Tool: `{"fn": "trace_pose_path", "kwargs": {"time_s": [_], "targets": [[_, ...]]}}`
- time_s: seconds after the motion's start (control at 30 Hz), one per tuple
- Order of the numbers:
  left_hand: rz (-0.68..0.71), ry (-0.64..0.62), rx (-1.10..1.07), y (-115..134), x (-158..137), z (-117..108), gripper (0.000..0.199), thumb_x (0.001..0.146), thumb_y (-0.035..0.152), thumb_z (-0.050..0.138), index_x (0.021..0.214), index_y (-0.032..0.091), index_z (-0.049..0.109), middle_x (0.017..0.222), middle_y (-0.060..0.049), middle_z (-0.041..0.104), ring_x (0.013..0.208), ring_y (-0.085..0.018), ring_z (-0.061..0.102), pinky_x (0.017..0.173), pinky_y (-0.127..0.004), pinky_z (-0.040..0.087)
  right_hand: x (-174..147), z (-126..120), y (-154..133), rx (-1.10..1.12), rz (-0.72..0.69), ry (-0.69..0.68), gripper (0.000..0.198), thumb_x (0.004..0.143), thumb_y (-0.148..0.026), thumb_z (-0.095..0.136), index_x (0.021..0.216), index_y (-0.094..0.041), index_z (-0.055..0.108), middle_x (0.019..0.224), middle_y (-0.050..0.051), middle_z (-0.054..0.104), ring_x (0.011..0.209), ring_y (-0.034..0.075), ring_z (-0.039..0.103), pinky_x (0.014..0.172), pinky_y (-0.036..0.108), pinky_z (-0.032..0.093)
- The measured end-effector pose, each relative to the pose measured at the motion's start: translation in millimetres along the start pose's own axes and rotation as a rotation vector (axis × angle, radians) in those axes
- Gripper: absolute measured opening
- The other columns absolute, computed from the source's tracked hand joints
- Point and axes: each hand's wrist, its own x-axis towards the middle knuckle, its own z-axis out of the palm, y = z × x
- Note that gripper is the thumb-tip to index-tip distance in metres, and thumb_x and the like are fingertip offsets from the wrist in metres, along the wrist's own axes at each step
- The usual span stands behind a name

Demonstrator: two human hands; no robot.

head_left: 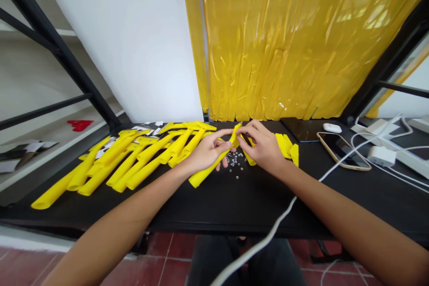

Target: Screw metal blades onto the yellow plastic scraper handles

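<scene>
A yellow rolled tube slants up from the table between my hands. My left hand is closed around its upper part, the thumb laid along it. At its narrow top end, my right hand pinches the yellow material with thumb and forefinger; whether a small part sits between those fingers is hidden. Small metal rings and bits lie scattered on the black table beneath my hands. Several similar yellow tubes are heaped to the left. More yellow pieces lie just beyond my right hand.
A phone, a dark tablet, a white earbud case and a charger lie at the right. A white cable crosses in front of my right forearm. Yellow plastic curtain hangs behind the table.
</scene>
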Motion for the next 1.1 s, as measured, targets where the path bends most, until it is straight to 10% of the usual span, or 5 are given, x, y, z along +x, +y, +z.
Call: {"fn": "trace_pose_path", "kwargs": {"time_s": [0.57, 0.93, 1.1], "targets": [[-0.016, 0.015, 0.029, 1, 0, 0, 0.059, 0.096, 0.031, 0.059, 0.151, 0.017, 0.044, 0.091, -0.008, 0.071, 0.053, -0.016, 0.067, 0.039, -0.023, 0.049, 3, 1, -4, 0.044, 0.173, -0.023, 0.011, 0.088, -0.033, 0.071, 0.087, -0.022, 0.073, 0.079, 0.003, 0.066, 0.071, 0.018, 0.061, 0.066, 0.031, 0.043], [0.150, 0.198, 0.834, -6, 1, -13, 0.057, 0.091, 0.037, 0.067, 0.145, 0.020, 0.058, 0.110, -0.010, 0.075, 0.082, -0.021, 0.069, 0.076, -0.032, 0.053, 18, -27, 7, 0.122, 0.113, 0.343, 0.028, 0.103, -0.043, 0.050, 0.103, -0.024, 0.071, 0.098, 0.006, 0.069, 0.097, 0.022, 0.063, 0.090, 0.039, 0.047], [0.178, 0.096, 1.013, 2, -4, -7, 0.056, 0.092, 0.036, 0.066, 0.145, 0.018, 0.059, 0.108, -0.010, 0.077, 0.097, -0.026, 0.071, 0.087, -0.035, 0.052, 20, -26, 4, 0.571, 0.238, 0.283, 0.035, 0.103, -0.052, 0.047, 0.099, -0.024, 0.067, 0.080, 0.001, 0.063, 0.066, 0.013, 0.057, 0.062, 0.028, 0.046]]}}
